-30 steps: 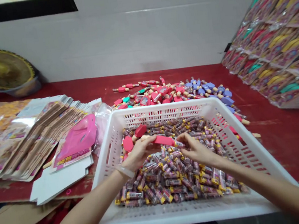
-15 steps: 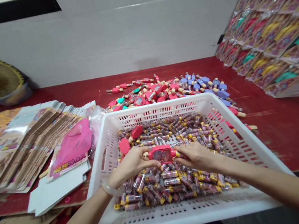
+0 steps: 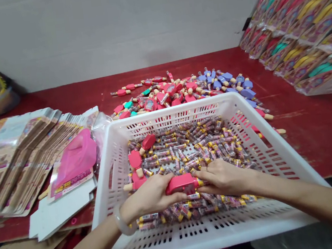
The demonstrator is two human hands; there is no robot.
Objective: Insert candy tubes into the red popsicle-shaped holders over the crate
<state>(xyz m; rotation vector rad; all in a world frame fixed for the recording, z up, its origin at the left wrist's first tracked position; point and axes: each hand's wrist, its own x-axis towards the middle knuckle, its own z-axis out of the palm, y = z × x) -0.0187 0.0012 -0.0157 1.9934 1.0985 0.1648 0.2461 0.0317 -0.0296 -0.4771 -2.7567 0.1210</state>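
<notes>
My left hand (image 3: 159, 192) is closed around the red body of a popsicle-shaped toy (image 3: 180, 184) above a white plastic basket (image 3: 182, 247). At the toy's right end, the fingers of my right hand (image 3: 222, 177) pinch a small clear tube with a yellow end (image 3: 200, 182), which meets the red body. Whether it is fully seated I cannot tell. Beneath both hands lie many similar tubes (image 3: 186, 164) with yellow ends. Several red toys with pale handles (image 3: 135, 159) rest inside the basket's left side, one close to my left hand.
Behind the basket spreads a pile of red toys (image 3: 151, 104) and purple toys (image 3: 227, 77). Folded printed cards (image 3: 32, 154) and a pink plastic piece (image 3: 77, 156) lie left. Packed displays (image 3: 304, 37) stand at the right on the red table (image 3: 308, 138). A wall rises behind.
The held toy has tilted, so its clear window faces me less. My left hand covers more of its left end. A red toy with a pale handle now shows beside my left hand.
</notes>
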